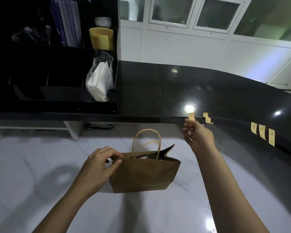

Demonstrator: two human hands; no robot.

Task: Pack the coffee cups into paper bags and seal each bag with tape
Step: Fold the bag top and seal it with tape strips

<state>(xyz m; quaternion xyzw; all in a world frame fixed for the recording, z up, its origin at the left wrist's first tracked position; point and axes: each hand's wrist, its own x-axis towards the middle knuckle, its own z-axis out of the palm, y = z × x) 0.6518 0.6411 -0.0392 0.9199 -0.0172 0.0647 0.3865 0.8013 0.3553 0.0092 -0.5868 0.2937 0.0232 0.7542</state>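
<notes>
A brown paper bag (144, 174) with twisted paper handles stands on the white counter (40, 165) in the middle of the view. My left hand (99, 165) pinches the bag's top edge at its left corner. The bag's mouth is partly open on the right; something pale shows inside, unclear what. My right hand (197, 135) reaches up to the edge of the black upper counter (158, 91) and pinches a tan tape strip (191, 116) stuck there. A curled tape strip (207, 118) hangs just to its right.
Three more tape strips (263, 132) hang on the black counter's edge at the right. A black shelf unit (54, 101) at the left holds a bag of white napkins (99, 81), a roll of tan labels (102, 38) and stacked items.
</notes>
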